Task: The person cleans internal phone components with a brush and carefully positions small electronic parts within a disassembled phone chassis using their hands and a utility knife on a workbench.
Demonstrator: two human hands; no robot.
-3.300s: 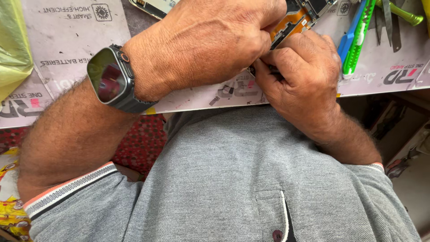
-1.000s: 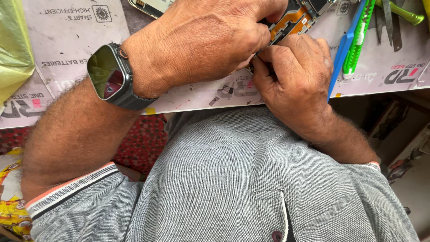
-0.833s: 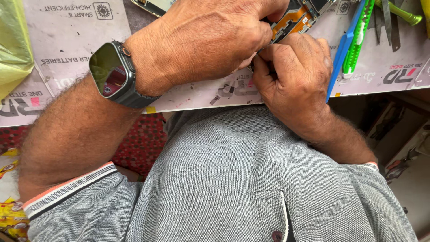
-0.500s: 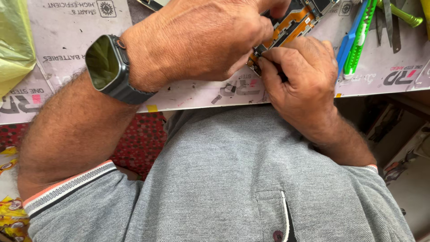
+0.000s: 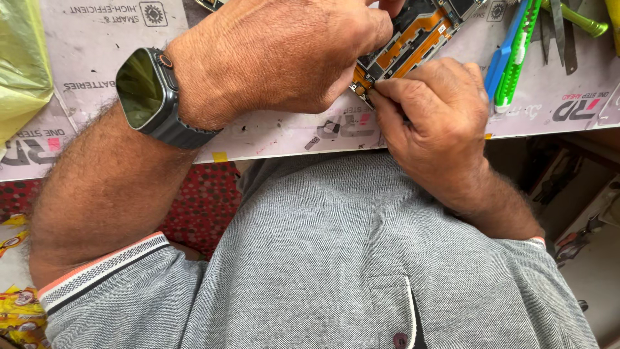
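The bare left forearm (image 5: 110, 194) comes from the lower left of the frame and goes up to the right, with its hairy back side toward the camera. The left hand (image 5: 271, 58) lies palm down in the upper middle of the frame. Its knuckles are bent and its fingers go past the top edge, so their grip is hidden.

The right forearm (image 5: 497, 207) enters from the right side and goes up to the left. The right hand (image 5: 433, 123) sits just right of the centre, back up, wrist bent. Its thumb and forefinger (image 5: 387, 100) are pinched together, just beside the left hand's edge.
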